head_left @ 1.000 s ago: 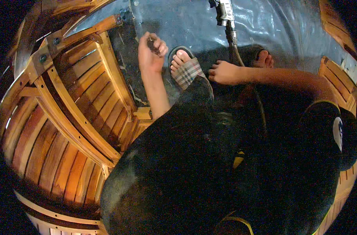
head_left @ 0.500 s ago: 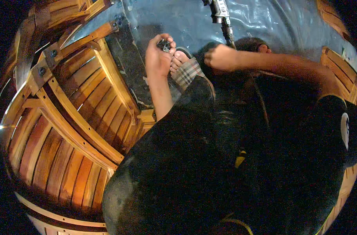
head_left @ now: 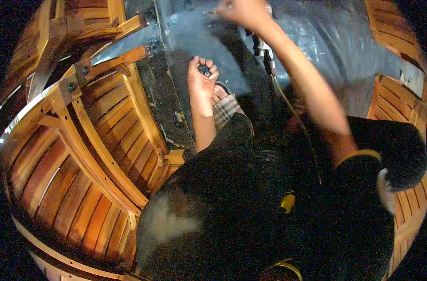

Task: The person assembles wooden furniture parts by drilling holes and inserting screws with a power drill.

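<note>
Black, metallic-looking small parts (head_left: pixel 204 70) lie near 12 o'clock in view, clasped in left hand (head_left: pixel 202 85), fingers curled round them. Probably hard, stiff, light, hardly fragile; loose pieces could slip between fingers, so best pinched singly at exposed ends. Right hand (head_left: pixel 248 13), blurred, at 1 o'clock from left; cannot tell its grip. Metal tool (head_left: pixel 263 50) with hose (head_left: pixel 288 106) at 2 o'clock, likely heavier.

Place: likely workshop | slatted wooden furniture (head_left: pixel 80 199) | metal tool (head_left: pixel 261 50) on hose (head_left: pixel 283 95) | floor sheeting (head_left: pixel 190 40)
</note>
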A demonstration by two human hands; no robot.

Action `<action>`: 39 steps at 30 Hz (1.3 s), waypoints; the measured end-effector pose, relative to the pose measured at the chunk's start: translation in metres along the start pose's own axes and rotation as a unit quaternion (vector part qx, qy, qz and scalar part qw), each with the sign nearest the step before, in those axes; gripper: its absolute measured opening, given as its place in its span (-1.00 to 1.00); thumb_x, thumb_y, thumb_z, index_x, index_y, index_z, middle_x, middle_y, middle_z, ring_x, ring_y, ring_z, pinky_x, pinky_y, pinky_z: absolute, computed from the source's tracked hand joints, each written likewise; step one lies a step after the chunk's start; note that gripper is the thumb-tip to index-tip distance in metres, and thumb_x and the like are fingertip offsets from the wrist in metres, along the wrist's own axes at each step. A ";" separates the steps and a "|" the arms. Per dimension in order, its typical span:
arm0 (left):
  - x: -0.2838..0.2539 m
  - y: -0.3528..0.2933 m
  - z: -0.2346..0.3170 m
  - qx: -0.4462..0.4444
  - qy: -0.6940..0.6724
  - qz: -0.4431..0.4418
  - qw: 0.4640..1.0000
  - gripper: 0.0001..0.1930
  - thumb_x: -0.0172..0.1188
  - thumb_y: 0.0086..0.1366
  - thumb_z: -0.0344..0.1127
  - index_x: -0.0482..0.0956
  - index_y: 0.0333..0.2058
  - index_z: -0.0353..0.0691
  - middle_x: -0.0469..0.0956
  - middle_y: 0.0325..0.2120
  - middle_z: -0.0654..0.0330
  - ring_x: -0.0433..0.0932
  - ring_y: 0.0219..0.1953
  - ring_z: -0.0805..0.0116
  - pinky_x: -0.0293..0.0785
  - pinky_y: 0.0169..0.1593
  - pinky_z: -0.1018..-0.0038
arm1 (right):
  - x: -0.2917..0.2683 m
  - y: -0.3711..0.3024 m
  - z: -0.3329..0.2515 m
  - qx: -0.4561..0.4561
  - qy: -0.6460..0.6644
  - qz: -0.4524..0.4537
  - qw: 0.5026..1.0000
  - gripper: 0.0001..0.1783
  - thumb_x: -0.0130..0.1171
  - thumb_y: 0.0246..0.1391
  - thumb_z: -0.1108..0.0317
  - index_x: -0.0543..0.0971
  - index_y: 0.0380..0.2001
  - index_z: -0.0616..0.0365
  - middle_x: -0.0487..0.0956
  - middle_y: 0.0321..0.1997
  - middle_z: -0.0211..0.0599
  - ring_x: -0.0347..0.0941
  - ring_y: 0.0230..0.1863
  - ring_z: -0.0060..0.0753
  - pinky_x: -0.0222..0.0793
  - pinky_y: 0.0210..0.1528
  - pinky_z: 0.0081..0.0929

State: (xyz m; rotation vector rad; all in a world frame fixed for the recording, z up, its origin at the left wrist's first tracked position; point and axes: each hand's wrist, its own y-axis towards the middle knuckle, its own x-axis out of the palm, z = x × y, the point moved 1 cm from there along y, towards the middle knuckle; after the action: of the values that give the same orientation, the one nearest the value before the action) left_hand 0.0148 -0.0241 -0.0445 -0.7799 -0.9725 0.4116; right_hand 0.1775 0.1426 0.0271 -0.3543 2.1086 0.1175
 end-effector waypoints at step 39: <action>-0.001 0.016 0.032 0.023 0.060 0.018 0.998 -0.70 -0.04 0.34 -0.20 0.29 -0.57 -0.16 0.28 -0.69 0.23 0.23 -0.72 0.42 0.06 -0.70 0.56 | 0.015 -0.204 0.054 0.335 0.070 -0.098 0.935 0.06 0.43 -0.27 0.03 0.06 0.11 0.47 0.55 -0.30 0.30 0.51 -0.22 0.25 0.45 -0.15 -0.14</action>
State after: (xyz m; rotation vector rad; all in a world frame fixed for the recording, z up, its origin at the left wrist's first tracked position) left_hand -0.0127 -0.0011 -0.0466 -0.7735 -0.8352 0.4119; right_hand 0.2751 -0.0432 -0.0032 -0.1573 2.0925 -0.7480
